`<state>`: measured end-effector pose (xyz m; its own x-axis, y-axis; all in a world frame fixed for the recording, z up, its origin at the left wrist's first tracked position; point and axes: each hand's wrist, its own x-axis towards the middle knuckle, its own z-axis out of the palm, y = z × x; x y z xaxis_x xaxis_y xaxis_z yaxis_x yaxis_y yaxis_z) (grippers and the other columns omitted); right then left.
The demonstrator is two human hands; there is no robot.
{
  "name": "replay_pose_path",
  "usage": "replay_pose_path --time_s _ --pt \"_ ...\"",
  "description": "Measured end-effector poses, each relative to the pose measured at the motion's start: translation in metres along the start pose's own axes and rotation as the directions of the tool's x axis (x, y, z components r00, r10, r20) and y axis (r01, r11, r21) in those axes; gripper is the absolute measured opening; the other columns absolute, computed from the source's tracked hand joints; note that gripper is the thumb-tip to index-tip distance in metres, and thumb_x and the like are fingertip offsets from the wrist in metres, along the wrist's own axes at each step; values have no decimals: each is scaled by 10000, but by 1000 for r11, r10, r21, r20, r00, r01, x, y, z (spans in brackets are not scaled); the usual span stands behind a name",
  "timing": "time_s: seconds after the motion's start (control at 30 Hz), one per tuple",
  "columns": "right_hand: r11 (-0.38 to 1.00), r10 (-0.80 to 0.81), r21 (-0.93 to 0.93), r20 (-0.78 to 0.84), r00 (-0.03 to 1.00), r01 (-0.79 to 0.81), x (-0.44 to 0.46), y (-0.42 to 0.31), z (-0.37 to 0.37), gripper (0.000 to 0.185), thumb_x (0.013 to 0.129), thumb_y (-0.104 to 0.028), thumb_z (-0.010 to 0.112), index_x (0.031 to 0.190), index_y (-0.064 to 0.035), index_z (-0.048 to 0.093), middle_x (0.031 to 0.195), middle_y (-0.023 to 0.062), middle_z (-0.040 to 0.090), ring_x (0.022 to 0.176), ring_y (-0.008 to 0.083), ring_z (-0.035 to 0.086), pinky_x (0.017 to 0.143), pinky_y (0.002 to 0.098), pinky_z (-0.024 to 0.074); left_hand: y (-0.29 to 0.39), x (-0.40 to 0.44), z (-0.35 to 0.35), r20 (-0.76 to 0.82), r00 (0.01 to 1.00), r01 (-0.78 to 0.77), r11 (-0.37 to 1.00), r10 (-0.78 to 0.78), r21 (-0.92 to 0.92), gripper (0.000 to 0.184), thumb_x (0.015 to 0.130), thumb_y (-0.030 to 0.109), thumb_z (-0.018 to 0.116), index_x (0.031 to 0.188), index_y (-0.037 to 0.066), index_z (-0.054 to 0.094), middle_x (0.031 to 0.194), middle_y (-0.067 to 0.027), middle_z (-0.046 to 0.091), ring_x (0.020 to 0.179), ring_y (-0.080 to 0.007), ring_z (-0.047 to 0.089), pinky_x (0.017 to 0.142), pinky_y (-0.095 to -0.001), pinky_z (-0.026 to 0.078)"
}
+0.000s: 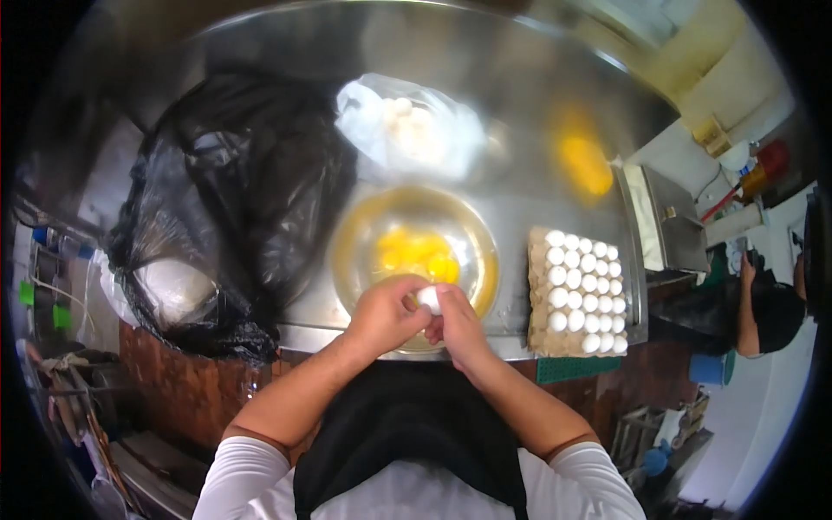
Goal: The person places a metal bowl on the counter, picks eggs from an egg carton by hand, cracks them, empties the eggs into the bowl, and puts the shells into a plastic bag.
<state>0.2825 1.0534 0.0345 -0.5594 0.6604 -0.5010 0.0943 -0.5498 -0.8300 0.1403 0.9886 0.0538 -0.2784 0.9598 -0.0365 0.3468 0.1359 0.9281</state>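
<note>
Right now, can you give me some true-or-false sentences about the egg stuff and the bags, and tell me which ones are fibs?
1. The left hand and the right hand both hold one white egg. True.
2. The bowl has no yolks in it. False: yellow yolks lie in it.
3. The egg carton sits to the right of the bowl. True.
4. The eggs in the carton are brown. False: those eggs are white.
5. The black bag is right beside the carton. False: the black bag lies on the other side, left of the bowl.
</note>
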Motion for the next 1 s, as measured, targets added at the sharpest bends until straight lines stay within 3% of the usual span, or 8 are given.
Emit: replay_pose_path --time_s 0.17,0.3,0.37,0.5,0.6,0.67,0.77,1.0 --pt "993 79 -92 -9 997 -80 5 -9 1 364 1006 -420 446 1124 -87 534 753 16 523 546 86 499 474 233 416 -38 8 3 -38 990 127 966 -139 -224 273 778 55 671 1046 3 671 844 -76 682 692 -115 631 662 -259 516" --pt "940 -16 -339 70 997 39 12 -11 -10 364 994 -379 483 1181 -69 523 849 102 612 615 195 601 566 326 490 -40 9 -11 -28 993 113 991 -115 -74 292 782 74 673 1066 10 681 834 -83 689 695 -127 630 684 -262 519" --pt "717 -289 -613 173 942 332 20 -8 -20 376 982 -357 511 1207 -56 515 923 150 651 676 260 647 639 378 517 -30 11 -23 -70 992 111 987 -103 117 295 786 94 674 1071 20 687 830 -94 698 698 -147 650 687 -275 527" --pt "349 -415 -889 136 900 295 6 -46 -22 396 949 -321 582 1201 -24 509 987 143 672 745 269 664 699 378 512 -17 14 -31 -208 978 73 938 -1 339 289 807 134 661 1083 54 690 866 -119 717 743 -211 699 710 -319 548" --pt "751 -328 -577 94 940 320 27 -25 -39 381 947 -301 591 1186 -14 511 981 93 674 733 223 657 659 359 508 -14 12 -27 -232 973 52 978 -4 203 313 818 150 680 1117 60 675 911 -129 717 736 -211 697 713 -315 548" --pt "968 32 -250 119 992 -1 29 -23 -43 369 953 -345 566 1190 -64 536 967 37 660 756 170 634 641 323 488 -30 9 -4 -219 975 41 998 -51 -50 339 826 170 694 1147 68 661 945 -139 712 751 -205 698 721 -314 547" --pt "888 337 178 374 864 -424 26 -16 -36 422 952 -463 502 1225 -144 546 1013 13 649 815 153 617 681 296 470 -10 2 11 -183 983 15 1000 -17 -15 356 824 185 704 1162 83 658 942 -155 701 761 -263 684 710 -341 539" --pt "805 308 364 417 855 -468 35 -16 -19 487 945 -483 506 1289 -139 529 1035 52 660 885 149 612 703 298 489 -9 -5 13 -109 986 -131 991 128 -13 527 804 154 734 1288 45 555 1167 -182 632 874 -291 650 769 -354 523"
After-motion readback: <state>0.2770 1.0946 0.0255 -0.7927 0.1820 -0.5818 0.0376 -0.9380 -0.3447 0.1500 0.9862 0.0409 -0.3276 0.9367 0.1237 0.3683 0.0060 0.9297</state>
